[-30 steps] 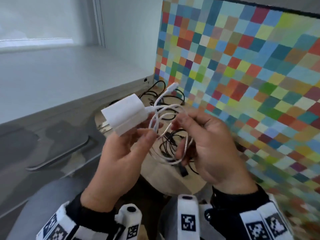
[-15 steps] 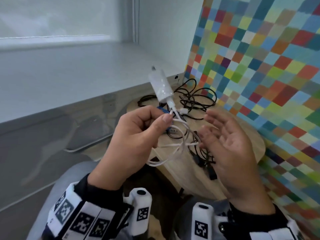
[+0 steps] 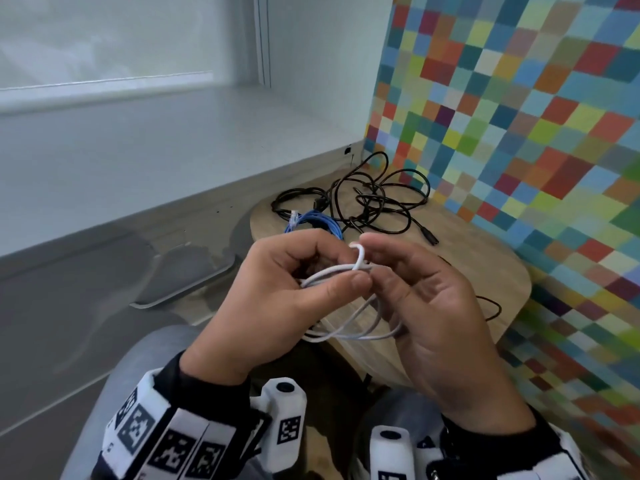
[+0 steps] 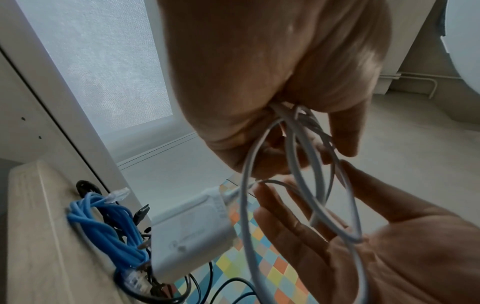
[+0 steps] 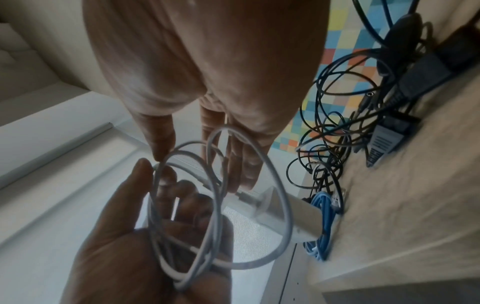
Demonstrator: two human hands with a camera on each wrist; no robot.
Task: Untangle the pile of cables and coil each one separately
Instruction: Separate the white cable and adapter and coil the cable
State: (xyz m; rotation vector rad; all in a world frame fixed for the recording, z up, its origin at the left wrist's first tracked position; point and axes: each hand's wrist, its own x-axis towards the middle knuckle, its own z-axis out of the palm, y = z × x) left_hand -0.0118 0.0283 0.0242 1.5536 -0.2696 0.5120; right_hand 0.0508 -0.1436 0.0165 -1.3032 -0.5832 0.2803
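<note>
1. The round wooden surface (image 3: pixel 478 258) sits in a corner, its far side against the window ledge (image 3: pixel 156 150) and its right side against the checked wall (image 3: pixel 519 116). Its near rim faces the person, and both hands are held in the air over that rim.
2. The left hand (image 3: pixel 277 299) has its fingers curled, thumb and forefinger pinching the loops of the white cable (image 3: pixel 349 327).
3. The right hand (image 3: pixel 429 306) faces it palm-in, fingers loosely bent and almost straight, with the loops hanging across them and the thumb tip at the top of the coil.
4. The white charger block (image 4: pixel 192 236) hangs from this cable beyond the fingers.
5. The blue cable (image 3: pixel 311 220) lies bundled near the surface's left edge, just beside the tangled black cables (image 3: pixel 374 199) at the back.
</note>
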